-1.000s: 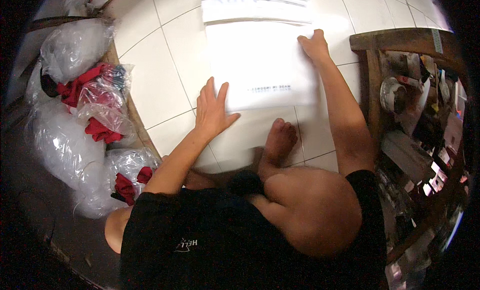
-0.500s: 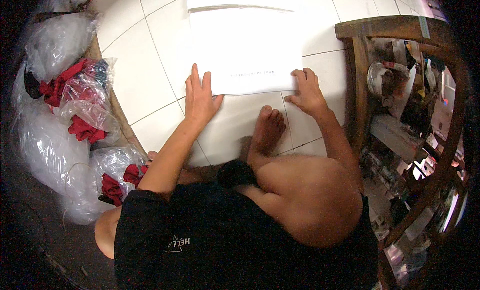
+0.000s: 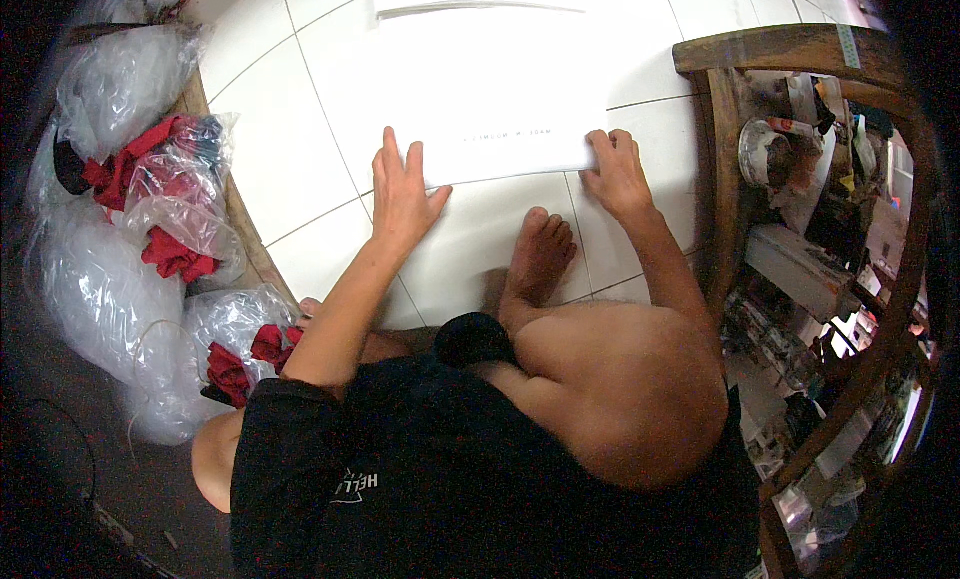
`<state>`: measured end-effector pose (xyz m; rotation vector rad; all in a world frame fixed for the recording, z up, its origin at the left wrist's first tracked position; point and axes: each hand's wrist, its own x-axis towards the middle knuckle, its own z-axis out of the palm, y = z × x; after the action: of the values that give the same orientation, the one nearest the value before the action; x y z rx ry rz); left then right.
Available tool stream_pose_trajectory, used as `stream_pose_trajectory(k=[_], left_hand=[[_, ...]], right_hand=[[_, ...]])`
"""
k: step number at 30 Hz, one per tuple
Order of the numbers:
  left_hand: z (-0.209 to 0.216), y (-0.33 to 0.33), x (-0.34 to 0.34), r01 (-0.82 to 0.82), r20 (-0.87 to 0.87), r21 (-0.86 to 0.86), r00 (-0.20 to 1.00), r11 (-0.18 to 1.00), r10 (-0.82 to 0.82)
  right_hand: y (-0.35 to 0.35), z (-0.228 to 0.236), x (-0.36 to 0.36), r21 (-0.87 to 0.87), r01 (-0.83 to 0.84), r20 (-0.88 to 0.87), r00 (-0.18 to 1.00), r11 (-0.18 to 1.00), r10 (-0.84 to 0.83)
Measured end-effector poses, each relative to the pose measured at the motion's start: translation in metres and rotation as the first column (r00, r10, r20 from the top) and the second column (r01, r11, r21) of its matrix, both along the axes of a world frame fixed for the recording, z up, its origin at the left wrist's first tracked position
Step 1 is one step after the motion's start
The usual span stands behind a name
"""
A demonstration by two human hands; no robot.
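Observation:
A flat stack of white paper (image 3: 490,89) lies on the tiled floor in front of me. A faint printed line runs along its near edge. My left hand (image 3: 400,194) rests at its near left corner, fingers stretched along the left edge, thumb out at the near edge. At the near right corner is my right hand (image 3: 620,179); its fingers are bent against the edge and its thumb stands apart below them. Glare hides much of the paper's outline. Farther off, another white paper pile (image 3: 480,4) touches or overlaps the stack's far end.
Clear plastic bags (image 3: 110,289) with red cloth (image 3: 180,254) bulge along the left side. On the right stands a wooden frame (image 3: 720,169) with cluttered items behind it. My bare foot (image 3: 540,249) is on the tiles just below the paper.
My right thumb has drawn in toward the stack's corner, and the right fingers have shifted slightly up. The near edge tilts a little more upward at the right. My left hand stays almost in place.

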<state>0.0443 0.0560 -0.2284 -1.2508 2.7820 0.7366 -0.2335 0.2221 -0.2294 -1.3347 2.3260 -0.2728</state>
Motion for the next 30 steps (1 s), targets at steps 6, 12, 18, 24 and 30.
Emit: stream_pose_trajectory(k=[6,12,18,24,30], left_hand=[[-0.01,-0.006,0.003,0.007,-0.045,-0.002,0.999,1.0,-0.007],[-0.002,-0.007,0.0,0.009,-0.022,-0.005,1.0,1.0,-0.009],[-0.015,-0.006,0.012,0.064,-0.038,-0.053,0.997,0.997,-0.066],[0.0,-0.012,0.004,0.194,-0.048,-0.186,0.977,0.963,-0.206],[-0.012,-0.016,-0.004,0.304,-0.017,-0.208,0.949,0.929,-0.315]], right_hand=[[-0.003,-0.002,0.002,-0.017,0.006,-0.009,1.0,1.0,-0.006],[-0.002,0.004,0.003,-0.045,0.018,-0.023,1.0,0.999,-0.019],[-0.004,0.008,0.005,0.044,0.036,-0.059,0.998,0.998,-0.033],[-0.011,0.018,0.007,-0.151,-0.268,-0.268,0.938,0.951,0.222],[-0.031,0.015,0.014,-0.115,-0.451,-0.195,0.884,0.885,0.425]])
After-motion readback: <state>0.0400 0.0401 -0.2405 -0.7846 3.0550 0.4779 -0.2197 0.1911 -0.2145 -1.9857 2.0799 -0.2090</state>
